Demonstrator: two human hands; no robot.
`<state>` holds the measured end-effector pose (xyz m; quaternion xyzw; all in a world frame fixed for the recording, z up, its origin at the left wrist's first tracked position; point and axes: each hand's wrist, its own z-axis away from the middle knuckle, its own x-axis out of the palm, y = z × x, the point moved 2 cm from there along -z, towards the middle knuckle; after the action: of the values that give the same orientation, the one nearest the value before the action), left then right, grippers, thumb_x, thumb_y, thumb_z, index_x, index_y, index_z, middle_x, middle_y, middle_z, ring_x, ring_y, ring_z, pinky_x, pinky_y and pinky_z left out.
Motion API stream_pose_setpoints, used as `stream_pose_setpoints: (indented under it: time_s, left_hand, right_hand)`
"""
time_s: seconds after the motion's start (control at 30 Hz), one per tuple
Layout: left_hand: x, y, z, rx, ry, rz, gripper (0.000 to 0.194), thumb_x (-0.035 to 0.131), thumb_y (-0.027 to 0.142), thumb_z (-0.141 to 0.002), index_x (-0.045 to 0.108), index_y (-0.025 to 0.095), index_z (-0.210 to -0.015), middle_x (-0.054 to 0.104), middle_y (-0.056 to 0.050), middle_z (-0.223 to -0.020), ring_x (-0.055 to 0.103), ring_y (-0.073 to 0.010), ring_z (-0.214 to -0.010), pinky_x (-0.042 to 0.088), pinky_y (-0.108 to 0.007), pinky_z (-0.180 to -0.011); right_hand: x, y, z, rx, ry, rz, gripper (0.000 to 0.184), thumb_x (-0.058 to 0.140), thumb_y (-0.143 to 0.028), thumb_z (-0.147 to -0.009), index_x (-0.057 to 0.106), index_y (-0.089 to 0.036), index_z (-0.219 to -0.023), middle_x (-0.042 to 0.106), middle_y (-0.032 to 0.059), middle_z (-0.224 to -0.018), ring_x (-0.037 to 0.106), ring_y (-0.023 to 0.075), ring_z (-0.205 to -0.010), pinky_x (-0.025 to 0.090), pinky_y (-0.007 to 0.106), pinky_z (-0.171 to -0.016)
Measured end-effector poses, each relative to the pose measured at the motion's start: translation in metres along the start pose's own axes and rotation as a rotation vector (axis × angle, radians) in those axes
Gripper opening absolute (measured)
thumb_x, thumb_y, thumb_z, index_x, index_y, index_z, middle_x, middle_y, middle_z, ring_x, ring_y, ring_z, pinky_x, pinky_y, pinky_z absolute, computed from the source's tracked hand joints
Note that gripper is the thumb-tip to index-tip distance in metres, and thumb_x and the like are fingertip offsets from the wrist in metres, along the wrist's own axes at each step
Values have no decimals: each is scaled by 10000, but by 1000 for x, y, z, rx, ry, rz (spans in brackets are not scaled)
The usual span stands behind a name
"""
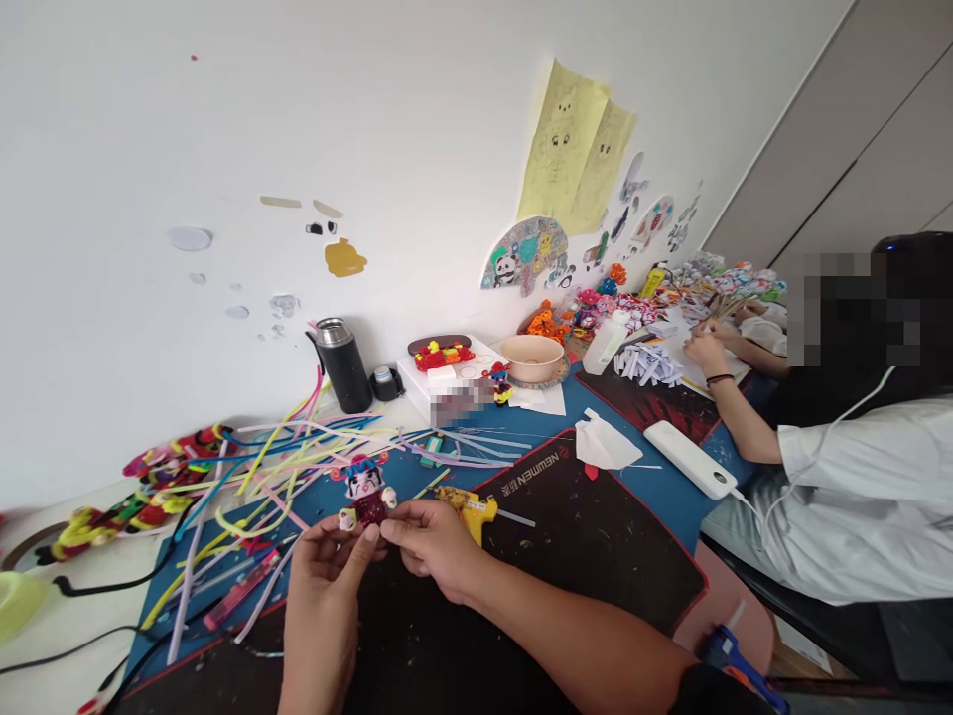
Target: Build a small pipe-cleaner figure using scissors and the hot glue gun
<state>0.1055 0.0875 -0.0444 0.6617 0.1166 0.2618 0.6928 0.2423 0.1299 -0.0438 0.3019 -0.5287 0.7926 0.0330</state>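
Note:
A small doll (366, 487) with a white face, black moustache, blue and red headpiece and sparkly dark red body is upright above the black mat (573, 566). My left hand (324, 581) pinches its lower body from the left, thumb in front. My right hand (436, 546) closes thumb and finger on the lower right side of it. The fingertips hide the doll's bottom. Just beyond my right hand lies a yellow glue gun (480, 511), partly covered by the hand, with a glue stick (516, 518) beside it.
Long coloured fuzzy strips (298, 452) spread at the left, near several finished dolls (160, 477). A black thermos (343, 367), a pink bowl (531, 357) and a white power bank (689, 459) stand or lie farther off. At the right sits a person (856, 497), hands at the table.

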Motion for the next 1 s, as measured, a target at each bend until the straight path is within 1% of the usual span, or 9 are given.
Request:
stream_pose_setpoints:
  time_s: [0.07,0.23,0.3,0.4,0.67,0.77,0.87,0.93,1.0]
  left_hand:
    - [-2,1,1,9,30,2,664,1012,571,-608,636,237,-1041,742,-21,-955,734,-236,-789,606,-378,-702]
    - [-14,14,3,77,226,64,491,777,709,-869,645,258,-1011,686,7,-951,646,-205,-802,522,-369,-727]
    - [-17,22,3,111,300,110,477,743,720,-895,636,266,-994,666,22,-942,615,-196,-803,500,-368,-753]
    - [-18,31,2,140,354,170,453,792,679,-876,639,264,-977,666,34,-924,593,-186,-795,478,-358,-762]
    - [-29,43,-5,166,385,313,358,871,520,-862,659,252,-967,668,34,-924,586,-160,-768,467,-324,-742]
    - [-33,57,-2,203,400,347,336,883,474,-857,645,261,-959,655,42,-915,588,-160,-776,476,-315,-741]
    - [-30,74,12,289,422,332,353,884,510,-852,649,257,-923,663,44,-865,591,-154,-747,481,-292,-713]
    - [-25,79,27,312,352,241,382,860,581,-861,670,251,-893,672,41,-799,591,-157,-695,486,-285,-658]
    - [-21,73,42,238,219,147,452,864,666,-826,699,249,-888,699,28,-756,599,-161,-650,490,-275,-599]
  right_hand:
    - [0,0,-1,12,8,2,650,1032,-628,-577,715,-158,-896,564,-84,-624,294,32,-434,132,280,-479]
    - [0,-1,-3,43,17,29,654,1048,-615,-548,680,-174,-861,435,-139,-508,253,38,-409,105,285,-487]
    - [0,-1,-3,57,10,45,629,1047,-589,-576,679,-172,-868,428,-142,-502,259,40,-405,102,287,-493]
    - [0,-2,-4,96,4,83,586,1042,-547,-620,687,-164,-886,443,-136,-520,276,42,-403,107,289,-497]
    - [13,-21,-19,151,49,210,488,1010,-484,-720,643,-185,-838,413,-142,-522,256,43,-407,77,282,-479]
    - [17,-26,-24,176,51,259,435,981,-449,-780,635,-189,-826,384,-146,-506,245,45,-406,82,273,-475]
    - [19,-25,-28,207,55,306,404,959,-414,-820,624,-189,-790,373,-143,-477,227,46,-398,87,262,-460]
    - [20,-23,-31,236,57,345,410,951,-407,-834,611,-191,-758,365,-139,-455,232,51,-394,94,253,-448]
    - [21,-21,-35,256,61,381,418,943,-404,-847,597,-195,-742,356,-137,-442,248,58,-395,109,241,-439]
